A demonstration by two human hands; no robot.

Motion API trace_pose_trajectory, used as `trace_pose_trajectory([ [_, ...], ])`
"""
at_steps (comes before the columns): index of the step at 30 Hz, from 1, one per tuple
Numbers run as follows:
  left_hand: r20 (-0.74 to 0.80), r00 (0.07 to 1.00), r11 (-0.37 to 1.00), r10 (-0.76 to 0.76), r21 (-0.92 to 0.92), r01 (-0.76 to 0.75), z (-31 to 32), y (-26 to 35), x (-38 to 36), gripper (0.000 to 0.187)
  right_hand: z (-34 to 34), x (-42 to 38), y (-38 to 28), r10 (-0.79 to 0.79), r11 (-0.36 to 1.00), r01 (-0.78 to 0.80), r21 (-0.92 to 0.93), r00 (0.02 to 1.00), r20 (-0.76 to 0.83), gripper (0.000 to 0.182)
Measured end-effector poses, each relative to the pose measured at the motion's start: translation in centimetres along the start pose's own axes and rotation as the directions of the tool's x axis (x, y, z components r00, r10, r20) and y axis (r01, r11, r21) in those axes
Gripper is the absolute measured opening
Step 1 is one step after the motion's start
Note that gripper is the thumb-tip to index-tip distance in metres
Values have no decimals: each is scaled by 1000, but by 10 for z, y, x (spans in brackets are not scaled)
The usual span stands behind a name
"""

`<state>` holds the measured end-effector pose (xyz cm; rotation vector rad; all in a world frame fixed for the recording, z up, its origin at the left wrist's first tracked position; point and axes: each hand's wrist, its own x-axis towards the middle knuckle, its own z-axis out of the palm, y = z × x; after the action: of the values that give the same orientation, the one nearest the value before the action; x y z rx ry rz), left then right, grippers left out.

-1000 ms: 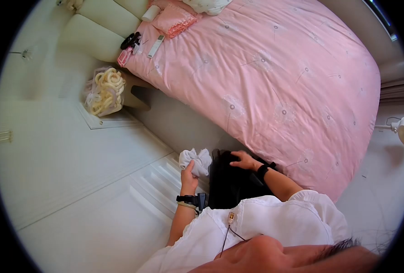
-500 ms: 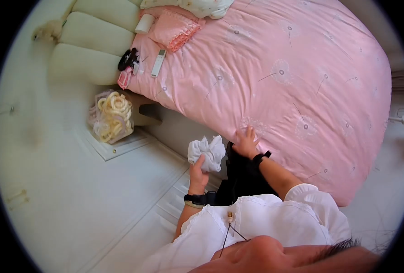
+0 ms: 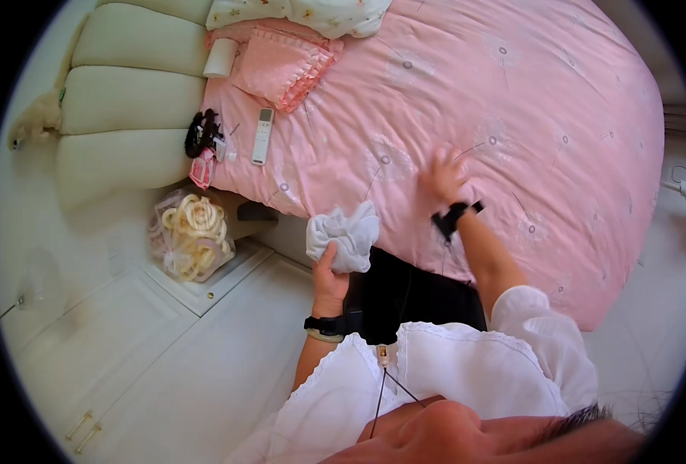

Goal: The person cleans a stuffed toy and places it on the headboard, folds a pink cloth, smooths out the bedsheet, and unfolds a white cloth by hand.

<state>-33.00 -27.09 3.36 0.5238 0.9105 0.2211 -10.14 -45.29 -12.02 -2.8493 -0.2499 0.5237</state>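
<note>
A bunched white cloth (image 3: 344, 236) is gripped in my left hand (image 3: 330, 284), thumb pressed on its near side, beside the bed's edge. My right hand (image 3: 443, 179) rests on or just over the pink bedspread (image 3: 536, 116), its fingers spread and slightly blurred. Nothing shows in that hand. Pale dandelion prints and small wrinkles cover the bedspread around it.
A white remote control (image 3: 262, 137), dark hair ties (image 3: 202, 133), a pink ruffled cushion (image 3: 285, 68) and a white roll (image 3: 221, 58) lie near the padded headboard (image 3: 126, 99). Below stands a clear bag of cream-coloured coils (image 3: 194, 236).
My right hand has moved farther onto the bed, away from its near edge. The cloth stays in my left hand, now closer to the bedspread. The view has shifted slightly.
</note>
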Motion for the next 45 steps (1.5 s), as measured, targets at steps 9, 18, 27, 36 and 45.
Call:
trace_pose_trajectory([
  [9, -32, 999, 999, 25, 39, -24, -33, 91, 40, 45, -1, -123, -77, -500, 734, 16, 679, 689, 524, 37],
  [18, 9, 999, 997, -44, 63, 44, -87, 151, 82, 48, -2, 103, -94, -53, 997, 48, -60, 995, -84, 68],
  [27, -75, 997, 998, 30, 54, -26, -163, 263, 127, 45, 99, -76, -297, -617, 682, 334, 651, 740, 267, 47],
  [36, -100, 995, 999, 22, 30, -19, -177, 284, 155, 44, 110, -6, -364, -398, 907, 422, -10, 863, 312, 80],
  [45, 286, 940, 721, -185, 689, -68, -144, 262, 153, 46, 59, -66, -358, -643, -21, -936, 351, 281, 712, 55],
])
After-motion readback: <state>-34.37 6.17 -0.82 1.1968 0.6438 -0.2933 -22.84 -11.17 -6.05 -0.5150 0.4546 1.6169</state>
